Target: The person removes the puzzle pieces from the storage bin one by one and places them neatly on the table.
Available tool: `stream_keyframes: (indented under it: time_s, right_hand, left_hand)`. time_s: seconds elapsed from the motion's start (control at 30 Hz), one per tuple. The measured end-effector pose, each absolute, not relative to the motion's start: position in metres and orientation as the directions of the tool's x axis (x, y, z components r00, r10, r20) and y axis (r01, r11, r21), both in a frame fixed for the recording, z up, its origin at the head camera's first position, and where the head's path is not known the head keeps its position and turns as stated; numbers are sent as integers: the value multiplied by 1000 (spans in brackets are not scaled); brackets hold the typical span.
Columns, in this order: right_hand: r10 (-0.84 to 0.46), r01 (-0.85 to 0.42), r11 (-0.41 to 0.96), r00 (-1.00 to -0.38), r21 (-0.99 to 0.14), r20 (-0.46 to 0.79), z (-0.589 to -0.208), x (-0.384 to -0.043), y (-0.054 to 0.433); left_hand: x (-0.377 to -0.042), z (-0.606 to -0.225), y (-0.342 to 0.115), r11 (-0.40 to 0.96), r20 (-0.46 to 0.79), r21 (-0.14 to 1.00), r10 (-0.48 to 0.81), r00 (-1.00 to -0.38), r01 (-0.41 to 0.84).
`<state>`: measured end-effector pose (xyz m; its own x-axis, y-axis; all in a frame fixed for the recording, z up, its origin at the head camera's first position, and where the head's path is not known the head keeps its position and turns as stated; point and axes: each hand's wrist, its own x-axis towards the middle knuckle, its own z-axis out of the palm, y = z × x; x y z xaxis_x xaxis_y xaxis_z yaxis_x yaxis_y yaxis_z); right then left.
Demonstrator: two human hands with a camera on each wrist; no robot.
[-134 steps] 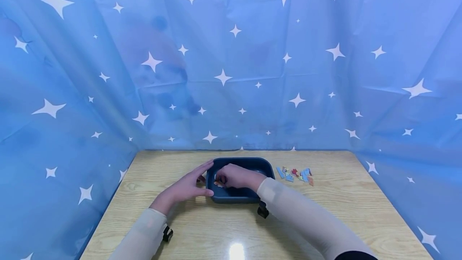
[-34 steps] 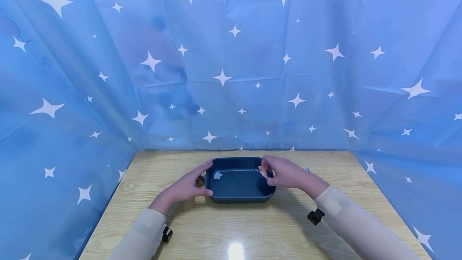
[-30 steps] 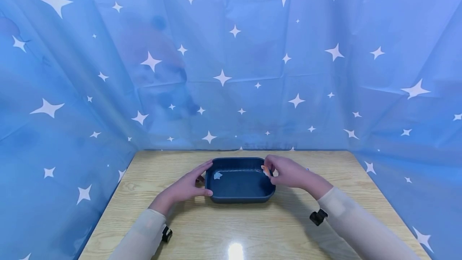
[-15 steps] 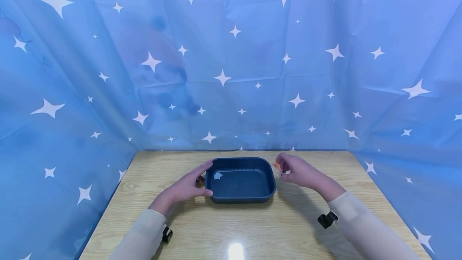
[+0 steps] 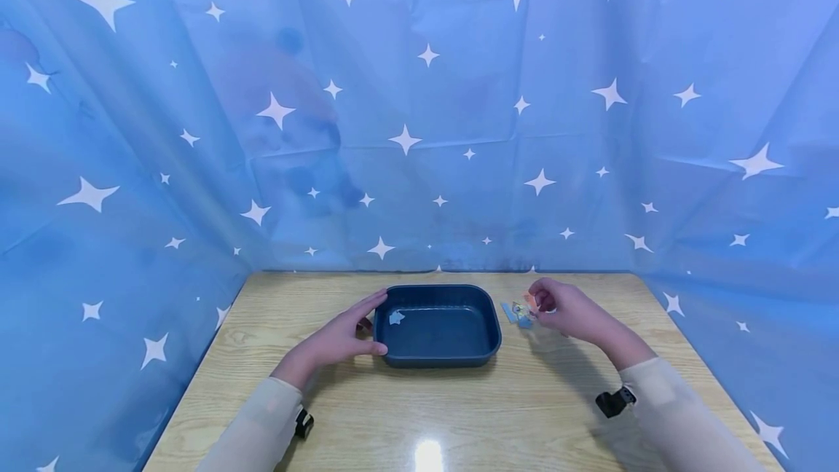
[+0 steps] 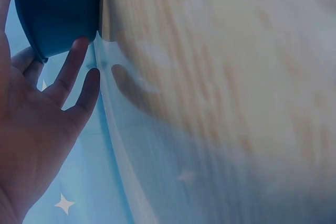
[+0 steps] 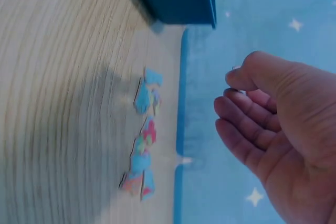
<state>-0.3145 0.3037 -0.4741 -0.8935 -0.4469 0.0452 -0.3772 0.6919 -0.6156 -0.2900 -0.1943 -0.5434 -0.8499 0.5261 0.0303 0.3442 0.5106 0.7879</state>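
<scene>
My right hand [image 5: 566, 309] pinches a small orange jigsaw piece [image 5: 531, 302] between thumb and fingertips, to the right of the dark blue tray [image 5: 440, 363]. Only a sliver of that piece shows in the right wrist view. Below this hand, a loose cluster of jigsaw pieces [image 7: 140, 158], blue, red and orange, lies on the table. My left hand [image 5: 341, 333] rests against the tray's left end, its fingers spread and fairly straight, the thumb by the front corner. One pale blue piece [image 5: 396, 317] lies inside the tray, at its left.
The wooden table [image 5: 367, 414] ends just behind the tray, where a blue curtain [image 5: 459, 188] with white stars hangs. More curtain closes off both sides. Black wrist cameras sit on both forearms.
My right hand has carried the orange piece out of the tray, over its right rim, to above the cluster. The left hand and the tray have stayed in place.
</scene>
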Motion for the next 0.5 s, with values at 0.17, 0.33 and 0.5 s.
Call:
stream_keyframes:
  time_s: [0.17, 0.33, 0.5]
  right_hand:
    - [-405, -331, 711, -914, -620, 24, -480, -317, 323]
    - [-377, -305, 715, -926, -629, 20, -484, -319, 343]
    - [-366, -318, 723, -929, -613, 51, -490, -320, 358]
  left_hand:
    - [-290, -543, -194, 513, 32, 786, 523, -852, 344]
    - [-290, -543, -194, 516, 31, 785, 520, -854, 342]
    - [-290, -543, -194, 516, 31, 784, 522, -852, 345]
